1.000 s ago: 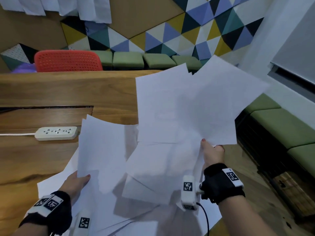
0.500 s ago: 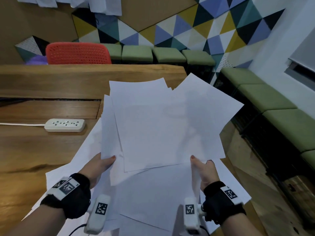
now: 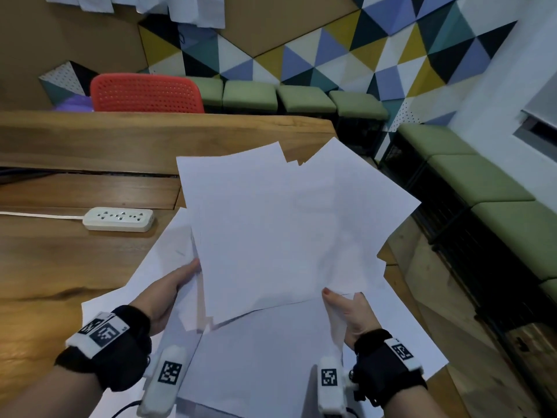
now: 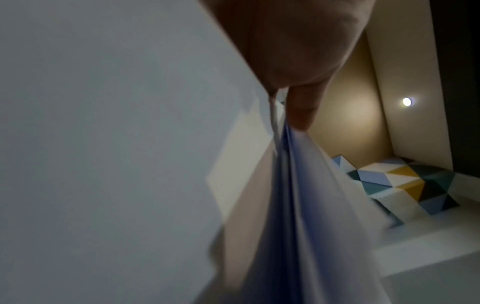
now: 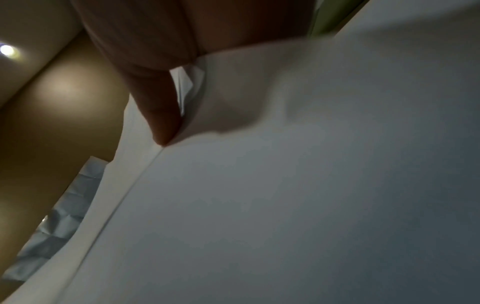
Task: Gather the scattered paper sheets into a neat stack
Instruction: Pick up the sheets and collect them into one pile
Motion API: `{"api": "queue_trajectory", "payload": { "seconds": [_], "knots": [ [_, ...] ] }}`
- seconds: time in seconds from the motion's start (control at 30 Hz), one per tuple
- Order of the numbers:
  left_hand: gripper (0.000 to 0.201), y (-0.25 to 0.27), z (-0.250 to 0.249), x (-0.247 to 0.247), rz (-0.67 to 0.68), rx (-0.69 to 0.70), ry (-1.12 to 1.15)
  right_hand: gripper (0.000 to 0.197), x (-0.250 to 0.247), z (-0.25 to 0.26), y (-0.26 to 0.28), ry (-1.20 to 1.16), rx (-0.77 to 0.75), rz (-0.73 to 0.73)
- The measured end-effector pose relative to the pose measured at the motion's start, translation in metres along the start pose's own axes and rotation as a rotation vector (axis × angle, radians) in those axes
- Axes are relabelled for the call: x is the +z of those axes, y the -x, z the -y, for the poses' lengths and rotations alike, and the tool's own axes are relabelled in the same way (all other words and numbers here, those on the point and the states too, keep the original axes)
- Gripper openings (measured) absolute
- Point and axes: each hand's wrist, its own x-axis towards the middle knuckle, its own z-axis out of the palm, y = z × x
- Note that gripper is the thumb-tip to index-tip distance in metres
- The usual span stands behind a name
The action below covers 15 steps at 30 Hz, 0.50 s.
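A loose bundle of white paper sheets (image 3: 280, 230) is held up above the wooden table (image 3: 75, 267), its corners fanned out and uneven. My left hand (image 3: 168, 294) grips the bundle's left edge, thumb on top. My right hand (image 3: 346, 312) pinches the lower right corner, thumb on the front. Up close, the left thumb (image 4: 301, 111) presses several sheet edges (image 4: 285, 185), and the right thumb (image 5: 161, 115) presses the paper (image 5: 285, 185). More sheets (image 3: 271, 357) lie flat on the table under my hands.
A white power strip (image 3: 119, 219) with its cord lies on the table to the left. A red chair (image 3: 144, 93) stands behind the far edge. Green bench seats (image 3: 482, 182) run along the wall and right side. The table's right edge is near my right hand.
The separately held sheets have come together into one bundle between both hands. My left hand rose from the table sheets to grip the bundle's left edge; the bundle dropped lower and closer.
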Motion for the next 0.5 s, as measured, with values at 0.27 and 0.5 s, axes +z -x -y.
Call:
{"api": "queue_trajectory", "payload": {
  "seconds": [0.27,0.5],
  "knots": [
    [0.094,-0.002,-0.006,-0.001,0.028,0.216,-0.084,0.011,0.0,0.032,0.012,0.12,0.005,0.167],
    [0.064,-0.012,0.004,-0.001,0.071,0.129,-0.082,0.011,0.009,0.035,0.0,0.123,-0.078,0.129]
  ]
}}
